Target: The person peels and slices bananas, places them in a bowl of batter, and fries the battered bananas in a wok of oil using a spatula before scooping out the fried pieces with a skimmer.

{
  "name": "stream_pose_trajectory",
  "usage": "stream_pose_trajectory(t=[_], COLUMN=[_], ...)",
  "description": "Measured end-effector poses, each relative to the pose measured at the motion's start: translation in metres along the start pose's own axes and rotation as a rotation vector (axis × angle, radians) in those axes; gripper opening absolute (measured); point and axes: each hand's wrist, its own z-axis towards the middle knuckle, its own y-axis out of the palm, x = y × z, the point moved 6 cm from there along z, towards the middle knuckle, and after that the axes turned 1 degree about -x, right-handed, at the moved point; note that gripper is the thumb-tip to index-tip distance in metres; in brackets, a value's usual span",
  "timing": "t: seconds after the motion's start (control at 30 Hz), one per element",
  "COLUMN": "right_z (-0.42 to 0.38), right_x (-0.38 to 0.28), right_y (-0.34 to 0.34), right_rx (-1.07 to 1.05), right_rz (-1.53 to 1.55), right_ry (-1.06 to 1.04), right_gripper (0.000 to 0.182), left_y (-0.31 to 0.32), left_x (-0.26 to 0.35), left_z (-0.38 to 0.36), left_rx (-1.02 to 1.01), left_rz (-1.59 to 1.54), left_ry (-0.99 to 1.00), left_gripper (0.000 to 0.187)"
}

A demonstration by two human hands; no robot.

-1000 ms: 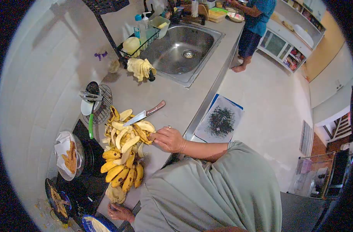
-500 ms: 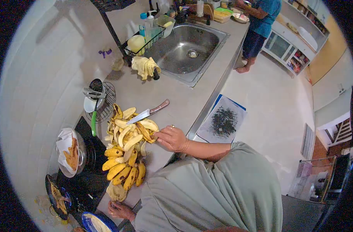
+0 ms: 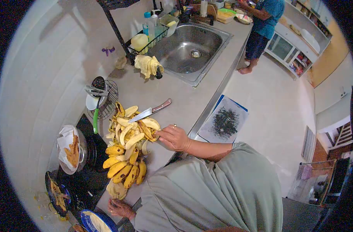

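My right hand [image 3: 174, 137] rests palm down at the right edge of a heap of banana peels [image 3: 147, 130], its fingers bent together and their tips against a peel. A knife [image 3: 151, 111] with a brown handle lies with its blade on the heap. Below the peels sits a bunch of spotted yellow bananas [image 3: 126, 170]. My left hand [image 3: 120, 208] is low at the counter's near edge, beside a pale rounded thing [image 3: 117, 190] and a blue-rimmed bowl of batter [image 3: 96, 221]; its fingers are curled and partly hidden.
A pan [image 3: 57, 195] and a paper-lined bowl with fried pieces [image 3: 71, 150] are on the left. Beyond the knife are a sink [image 3: 190, 52] and dish rack [image 3: 149, 44]. A person [image 3: 263, 23] stands at the far counter. A tray with dark bits [image 3: 224, 120] lies right.
The view has shifted slightly, so the counter things appear a little lower and further right. Both hands keep nearly the same places.
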Motion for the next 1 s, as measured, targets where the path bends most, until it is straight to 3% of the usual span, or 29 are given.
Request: stream_pose_trajectory(t=[1.0], right_z=[-0.002], right_x=[0.003], right_y=[0.003], right_rx=[-0.005], right_rz=[0.063], right_ry=[0.032], right_gripper=[0.024], left_y=[0.004], left_x=[-0.006], left_z=[0.0], left_rx=[0.091], left_rz=[-0.011], left_ry=[0.04], left_gripper=[0.036])
